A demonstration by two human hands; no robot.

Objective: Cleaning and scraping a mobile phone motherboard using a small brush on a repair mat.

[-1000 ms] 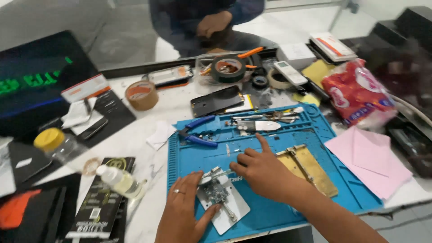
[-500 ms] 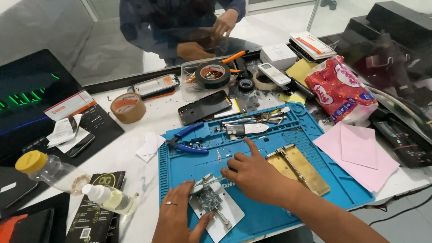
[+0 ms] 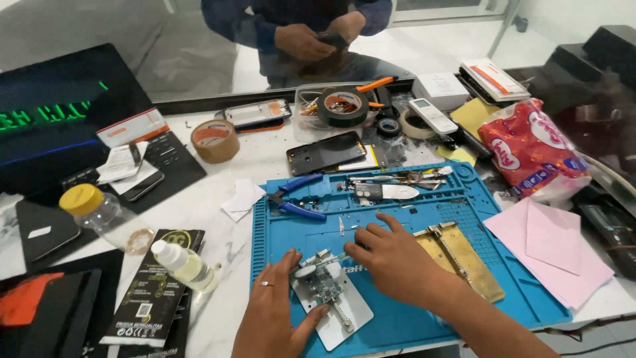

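Note:
My left hand (image 3: 273, 311) rests on the blue work mat (image 3: 464, 199) and steadies a white holder plate (image 3: 351, 318) with a small circuit board (image 3: 322, 286) clamped on it. A ring sits on one finger. My right hand (image 3: 397, 262) lies just right of the board and pinches a thin metal tool (image 3: 328, 260) whose tip points at the board's upper edge. Blue-handled pliers (image 3: 295, 195) lie at the mat's upper left, apart from both hands.
A brass fixture (image 3: 464, 262) lies right of my right hand. Tape rolls (image 3: 214, 140), a black phone (image 3: 324, 152), a small bottle (image 3: 185, 265), pink envelopes (image 3: 550, 248) and a red bag (image 3: 530, 149) crowd the table. Another person (image 3: 305, 33) sits behind the glass.
The view has shifted slightly, so the table sits lower in frame. My right hand has moved a little left toward the board. My left hand stays on the holder plate.

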